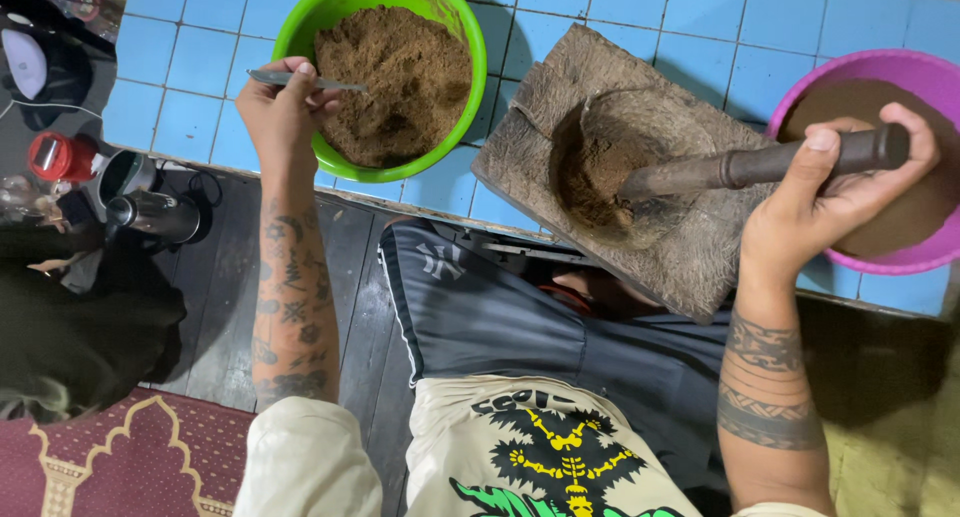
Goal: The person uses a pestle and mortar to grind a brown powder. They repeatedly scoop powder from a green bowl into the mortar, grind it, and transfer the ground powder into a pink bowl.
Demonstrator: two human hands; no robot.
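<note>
My left hand (pixel 280 112) grips a metal spoon (pixel 305 80) whose tip rests in the brown powder (pixel 400 77) of a green bowl (pixel 345 2). My right hand (pixel 830 192) is closed around the handle of a dark wooden pestle (pixel 730 167). The pestle's head sits in the hollow of a rough wooden mortar block (pixel 540 107), where a small mound of brown powder (pixel 590 177) lies. A purple bowl (pixel 890 67) with brown powder stands behind my right hand.
All stand on a blue tiled counter (pixel 200 67). Left of it, lower down, are a red-capped container (pixel 60 157), a metal cup (pixel 120 172) and a metal flask (pixel 155 217). A red patterned rug (pixel 130 457) lies on the dark plank floor.
</note>
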